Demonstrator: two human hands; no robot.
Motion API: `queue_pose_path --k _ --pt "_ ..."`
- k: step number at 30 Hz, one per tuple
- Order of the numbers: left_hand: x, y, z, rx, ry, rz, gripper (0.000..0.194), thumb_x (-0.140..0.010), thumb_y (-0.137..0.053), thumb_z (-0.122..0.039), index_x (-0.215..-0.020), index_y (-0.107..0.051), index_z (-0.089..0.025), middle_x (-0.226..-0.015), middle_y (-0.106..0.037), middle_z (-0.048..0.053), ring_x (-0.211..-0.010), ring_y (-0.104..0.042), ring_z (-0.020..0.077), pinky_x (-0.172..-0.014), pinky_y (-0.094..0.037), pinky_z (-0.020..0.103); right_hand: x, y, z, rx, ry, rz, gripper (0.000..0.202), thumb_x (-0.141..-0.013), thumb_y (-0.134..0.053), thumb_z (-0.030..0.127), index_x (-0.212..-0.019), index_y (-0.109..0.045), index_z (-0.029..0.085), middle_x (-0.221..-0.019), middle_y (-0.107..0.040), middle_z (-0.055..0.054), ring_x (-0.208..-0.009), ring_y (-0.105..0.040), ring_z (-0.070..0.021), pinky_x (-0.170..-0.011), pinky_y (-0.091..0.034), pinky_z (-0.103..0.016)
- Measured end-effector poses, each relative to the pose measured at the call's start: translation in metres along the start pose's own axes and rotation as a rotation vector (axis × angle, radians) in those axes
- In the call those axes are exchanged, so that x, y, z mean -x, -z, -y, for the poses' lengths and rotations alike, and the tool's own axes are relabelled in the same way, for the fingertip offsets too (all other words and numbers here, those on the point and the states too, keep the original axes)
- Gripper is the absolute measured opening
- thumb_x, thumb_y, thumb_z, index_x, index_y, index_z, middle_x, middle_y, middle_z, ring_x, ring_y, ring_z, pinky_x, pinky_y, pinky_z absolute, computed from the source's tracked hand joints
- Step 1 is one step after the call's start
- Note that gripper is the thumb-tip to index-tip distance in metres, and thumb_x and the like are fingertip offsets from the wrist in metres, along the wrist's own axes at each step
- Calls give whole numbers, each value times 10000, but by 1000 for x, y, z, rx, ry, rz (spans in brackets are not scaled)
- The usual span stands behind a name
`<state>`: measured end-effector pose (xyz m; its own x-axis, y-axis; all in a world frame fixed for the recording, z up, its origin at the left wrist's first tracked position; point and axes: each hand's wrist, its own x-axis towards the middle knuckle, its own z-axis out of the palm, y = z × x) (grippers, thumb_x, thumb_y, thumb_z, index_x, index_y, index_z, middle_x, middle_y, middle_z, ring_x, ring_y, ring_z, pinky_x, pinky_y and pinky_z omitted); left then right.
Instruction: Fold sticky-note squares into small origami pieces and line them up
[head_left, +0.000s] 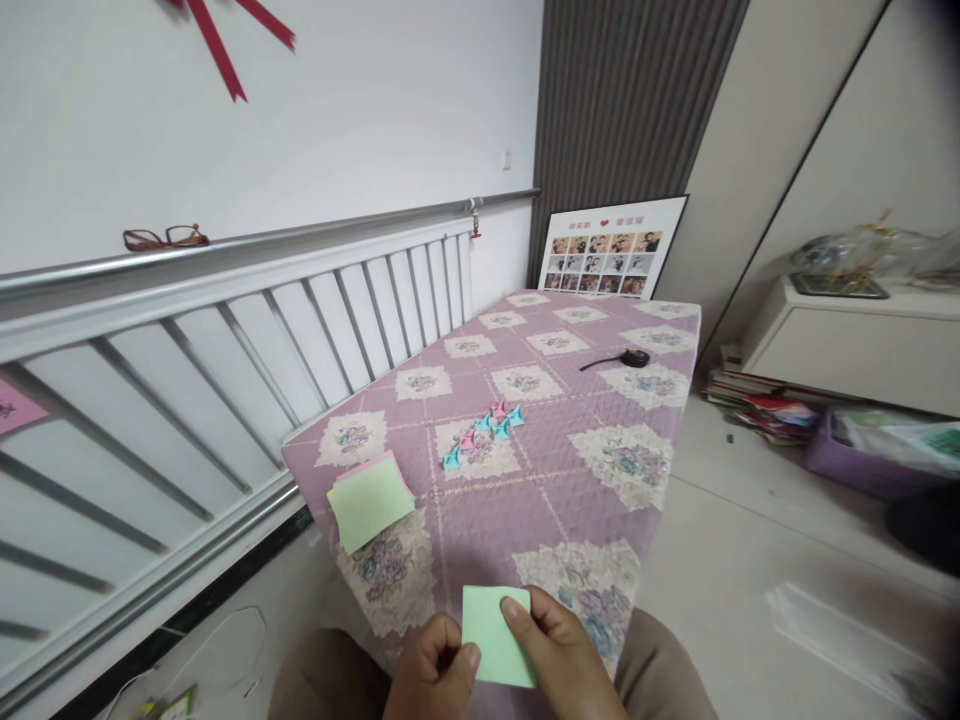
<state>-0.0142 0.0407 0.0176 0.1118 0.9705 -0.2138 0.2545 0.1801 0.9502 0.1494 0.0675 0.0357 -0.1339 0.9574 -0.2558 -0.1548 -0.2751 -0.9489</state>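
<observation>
A square sheet of light green paper (491, 640) is held over the near edge of the table, facing me. My left hand (439, 665) pinches its lower left edge between thumb and curled fingers. With the thumb on its face and the fingers behind, my right hand (562, 645) grips the sheet's right side. Left of centre on the table lies a stack of coloured paper squares (373, 505), light green on top with pink and other edges showing. Farther back is a small cluster of folded paper pieces (484, 432), some pink and some blue.
A purple floral cloth (547, 490) covers the table. On its far right sits a black round object with a strap (634, 358). A white radiator (360, 320) borders the left side, with glasses (166, 237) on its ledge. A photo board (611, 248) leans behind; a purple bin (855, 465) stands right.
</observation>
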Motion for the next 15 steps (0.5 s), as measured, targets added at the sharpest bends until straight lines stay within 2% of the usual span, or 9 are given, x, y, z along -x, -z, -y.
queue_pose_path --k 3,7,11,15 --pt "1 0 3 29 28 56 217 -769 -543 -360 -660 -445 -200 -565 -436 -48 -558 -395 120 -569 -322 243 -5 1 -8 26 -20 46 457 -703 -611 642 -688 -574 186 -568 -517 35 -516 -430 -105 -493 -355 -225" --pt "1 -2 8 93 26 -6 177 -727 -578 -346 -702 -523 -179 -586 -476 -40 -561 -421 121 -556 -336 237 -5 -1 -11 -1 -13 83 452 -708 -616 637 -732 -585 186 -592 -530 32 -527 -446 -106 -508 -365 -224" --pt "2 -3 7 175 63 -58 235 -740 -594 -390 -798 -591 -162 -588 -520 -30 -534 -463 126 -541 -364 238 5 -9 -9 -58 6 66 498 -643 -678 632 -894 -621 206 -637 -537 41 -532 -438 -98 -453 -323 -191" --pt "8 -8 4 229 58 -138 294 -729 -605 -418 -842 -611 -146 -629 -555 -12 -556 -490 133 -541 -376 237 15 -15 -19 -44 -67 116 493 -595 -703 650 -737 -612 186 -549 -478 63 -472 -389 -75 -441 -313 -193"
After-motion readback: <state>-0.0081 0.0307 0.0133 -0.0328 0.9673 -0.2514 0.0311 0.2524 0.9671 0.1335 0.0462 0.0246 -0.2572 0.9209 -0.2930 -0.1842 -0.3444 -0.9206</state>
